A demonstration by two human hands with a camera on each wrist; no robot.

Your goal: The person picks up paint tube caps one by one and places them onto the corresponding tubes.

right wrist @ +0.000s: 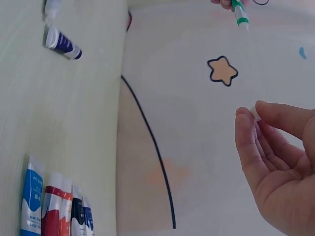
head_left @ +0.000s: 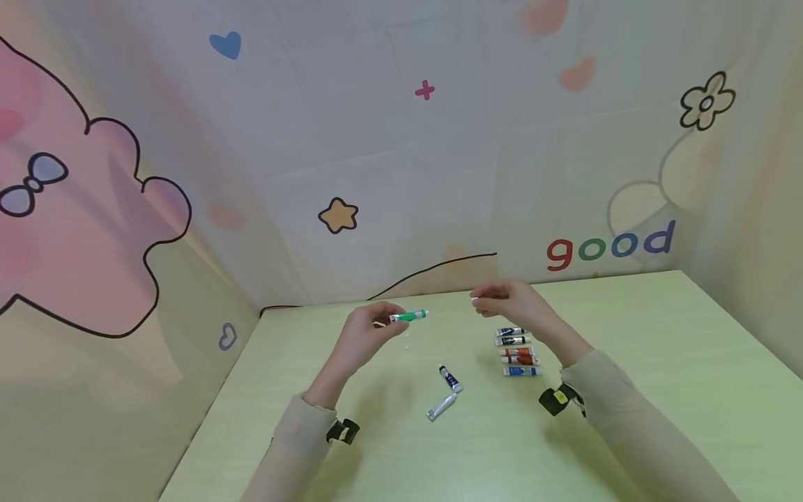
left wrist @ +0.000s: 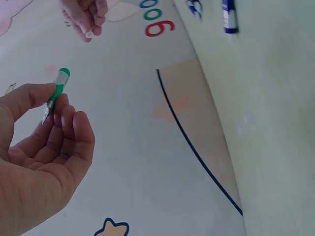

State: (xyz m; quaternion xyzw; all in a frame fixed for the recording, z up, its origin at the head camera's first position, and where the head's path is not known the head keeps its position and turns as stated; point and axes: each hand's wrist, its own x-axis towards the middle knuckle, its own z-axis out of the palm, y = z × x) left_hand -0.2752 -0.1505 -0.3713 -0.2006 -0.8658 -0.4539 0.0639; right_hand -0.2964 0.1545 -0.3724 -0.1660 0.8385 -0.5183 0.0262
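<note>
My left hand (head_left: 364, 338) pinches a green paint tube (head_left: 410, 316) between thumb and fingers, above the far part of the table. The tube's tip, pale and narrow, points toward my right hand (head_left: 517, 303). Between thumb and index finger, the right hand holds a small white cap (right wrist: 254, 113), mostly covered by the fingertips. The two hands are apart, with a gap between tube and cap. Below them on the table lie a dark blue paint tube (head_left: 450, 378) and a white-silver tube (head_left: 442, 406), end to end at an angle.
Under the right hand, several paint tubes lie in a row, among them a blue tube (head_left: 521, 371), a red tube (head_left: 521, 360) and a black tube (head_left: 513, 341). The pale green table (head_left: 627, 390) meets a printed cloth wall (head_left: 401, 181) at the back.
</note>
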